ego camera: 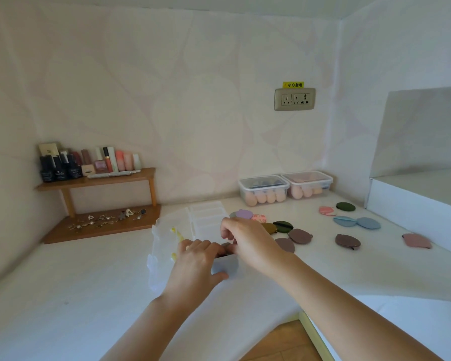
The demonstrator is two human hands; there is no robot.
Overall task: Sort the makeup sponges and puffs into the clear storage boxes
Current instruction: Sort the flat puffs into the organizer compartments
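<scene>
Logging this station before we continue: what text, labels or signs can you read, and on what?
"小心触电": yellow sticker above the wall socket.
Labels on the dark bottles on the wooden shelf: too small to read.
Clear storage boxes: no print visible.

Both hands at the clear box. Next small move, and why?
Probably let the right hand push the dark puff it pinches down into the near compartment of the clear box, which the left hand grips; the puff looks only partly in.
</scene>
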